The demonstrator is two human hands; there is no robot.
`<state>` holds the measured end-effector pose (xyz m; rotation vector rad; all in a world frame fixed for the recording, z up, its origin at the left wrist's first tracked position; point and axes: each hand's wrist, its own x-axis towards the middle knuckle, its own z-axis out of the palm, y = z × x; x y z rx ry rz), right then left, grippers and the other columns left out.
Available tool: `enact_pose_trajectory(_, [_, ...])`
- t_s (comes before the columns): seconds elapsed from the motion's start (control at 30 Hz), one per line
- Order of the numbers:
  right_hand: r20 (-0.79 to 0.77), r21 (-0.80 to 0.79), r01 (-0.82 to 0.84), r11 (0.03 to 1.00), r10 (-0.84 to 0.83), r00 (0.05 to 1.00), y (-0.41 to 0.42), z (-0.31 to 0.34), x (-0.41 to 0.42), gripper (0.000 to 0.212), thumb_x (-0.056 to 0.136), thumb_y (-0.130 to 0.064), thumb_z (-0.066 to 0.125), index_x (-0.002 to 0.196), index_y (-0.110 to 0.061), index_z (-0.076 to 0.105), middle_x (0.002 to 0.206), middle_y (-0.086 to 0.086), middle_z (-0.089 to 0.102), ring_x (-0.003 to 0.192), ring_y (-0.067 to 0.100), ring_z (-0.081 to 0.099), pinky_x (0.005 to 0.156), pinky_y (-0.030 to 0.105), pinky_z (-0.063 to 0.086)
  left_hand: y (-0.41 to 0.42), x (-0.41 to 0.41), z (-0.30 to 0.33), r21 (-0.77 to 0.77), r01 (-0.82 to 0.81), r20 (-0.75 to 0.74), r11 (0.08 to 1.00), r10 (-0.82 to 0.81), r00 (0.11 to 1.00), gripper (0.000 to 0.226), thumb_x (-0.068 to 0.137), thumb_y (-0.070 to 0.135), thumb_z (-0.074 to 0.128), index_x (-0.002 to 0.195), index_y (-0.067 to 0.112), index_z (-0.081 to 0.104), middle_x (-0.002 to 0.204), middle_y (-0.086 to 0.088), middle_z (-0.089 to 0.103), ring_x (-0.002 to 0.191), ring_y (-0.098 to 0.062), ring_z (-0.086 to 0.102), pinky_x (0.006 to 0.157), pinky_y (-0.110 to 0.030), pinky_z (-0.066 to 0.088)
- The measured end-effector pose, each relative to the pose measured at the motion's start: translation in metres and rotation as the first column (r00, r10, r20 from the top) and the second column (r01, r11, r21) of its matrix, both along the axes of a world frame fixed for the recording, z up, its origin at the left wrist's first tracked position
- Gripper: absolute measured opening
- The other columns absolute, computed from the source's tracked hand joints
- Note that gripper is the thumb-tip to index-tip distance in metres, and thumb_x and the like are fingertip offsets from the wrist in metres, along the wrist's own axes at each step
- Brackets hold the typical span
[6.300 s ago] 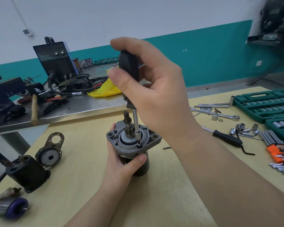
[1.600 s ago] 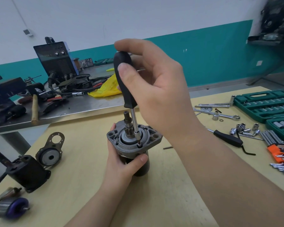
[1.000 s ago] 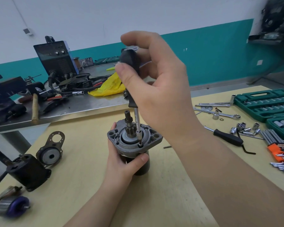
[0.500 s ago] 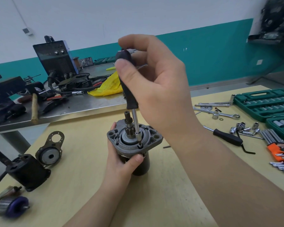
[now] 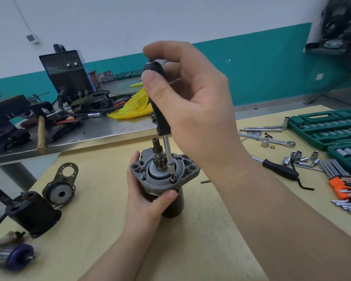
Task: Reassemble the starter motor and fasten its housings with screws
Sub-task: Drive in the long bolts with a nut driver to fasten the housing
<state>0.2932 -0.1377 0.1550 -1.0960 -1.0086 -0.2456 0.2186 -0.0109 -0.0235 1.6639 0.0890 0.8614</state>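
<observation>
Pale yellow wooden table [image 5: 190, 240]; grey metal starter motor housing [image 5: 164, 175] over a black body; black-handled screwdriver [image 5: 157, 102] with silver shaft; dark green socket case [image 5: 324, 126]; orange hex key holder [image 5: 344, 184]; yellow bag [image 5: 132, 107]; white wall [image 5: 170, 19] with a teal lower band

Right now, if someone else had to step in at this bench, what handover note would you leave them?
Left hand grips the starter motor, standing upright on the wooden table.
Right hand holds the black-handled screwdriver vertically, its bit seated in a screw at the front of the grey end housing.
Done: housing sits on the motor body, pinion shaft poking up through it.
Left: finish this screw; whether the other holes are filled cannot be told. A black housing, bracket plate and armature lie apart at the table's left.
</observation>
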Motion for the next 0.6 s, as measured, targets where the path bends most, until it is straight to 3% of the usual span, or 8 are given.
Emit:
enact_pose_trajectory(0.1, [0.009,-0.002,0.026,1.0,-0.026,1.0,0.0005,0.0002,0.0,0.017,0.099,-0.012,0.073,0.114,-0.019,0.071,0.087,-0.013,0.068,0.075,0.014,0.062,0.073,0.031,0.057,0.0002,0.0002,0.0,0.003,0.006,0.002,1.0,-0.006,1.0,0.109,0.069,0.035,0.086,0.161,0.035,0.027,0.148,0.009,0.06,0.135,-0.012,0.059,0.102,-0.014,0.048])
enact_pose_trajectory(0.27, [0.043,-0.008,0.072,0.997,-0.071,0.997,0.0007,0.0003,-0.0006,0.018,0.096,-0.017,0.078,0.112,-0.023,0.071,0.078,0.001,0.064,0.072,0.022,0.058,0.069,0.038,0.057,-0.0002,-0.0001,0.0007,0.001,0.017,0.002,1.0,-0.017,1.0,0.107,0.07,0.033,0.085,0.16,0.036,0.028,0.148,0.008,0.06,0.135,-0.013,0.059,0.102,-0.015,0.048])
enact_pose_trajectory(0.33, [0.059,-0.023,0.119,0.993,-0.118,0.991,0.001,0.0002,-0.0007,0.02,0.095,-0.022,0.08,0.114,-0.025,0.072,0.071,-0.011,0.055,0.067,0.014,0.053,0.063,0.033,0.053,-0.0006,-0.0001,0.0006,0.003,0.019,0.001,1.0,-0.019,1.0,0.107,0.07,0.032,0.086,0.16,0.037,0.028,0.148,0.008,0.06,0.135,-0.013,0.06,0.102,-0.016,0.048])
enact_pose_trajectory(0.4, [0.058,-0.024,0.137,0.99,-0.136,0.989,0.0015,0.0005,-0.0014,0.021,0.096,-0.026,0.079,0.116,-0.023,0.073,0.078,-0.017,0.058,0.072,0.012,0.056,0.067,0.03,0.051,-0.0003,-0.0002,0.0001,0.001,0.018,0.001,1.0,-0.018,1.0,0.106,0.069,0.032,0.085,0.159,0.038,0.029,0.148,0.007,0.06,0.135,-0.013,0.06,0.102,-0.016,0.048])
enact_pose_trajectory(0.5, [0.024,-0.001,0.048,0.999,-0.048,0.999,0.0012,0.0,-0.0011,0.016,0.102,-0.019,0.069,0.117,-0.018,0.072,0.095,-0.009,0.07,0.089,0.013,0.067,0.082,0.033,0.057,0.0006,-0.0006,-0.0008,0.005,0.011,-0.004,1.0,-0.011,1.0,0.107,0.069,0.034,0.085,0.16,0.038,0.028,0.146,0.009,0.061,0.134,-0.011,0.06,0.101,-0.014,0.048])
enact_pose_trajectory(0.6, [-0.018,-0.008,-0.043,0.999,0.043,0.999,-0.0002,-0.0006,-0.0008,0.019,0.103,-0.012,0.062,0.119,-0.018,0.071,0.096,-0.008,0.073,0.09,0.02,0.071,0.084,0.046,0.062,0.0017,0.0,-0.0011,0.007,0.013,-0.004,1.0,-0.013,1.0,0.107,0.07,0.035,0.085,0.16,0.038,0.028,0.147,0.007,0.061,0.135,-0.013,0.059,0.102,-0.015,0.048])
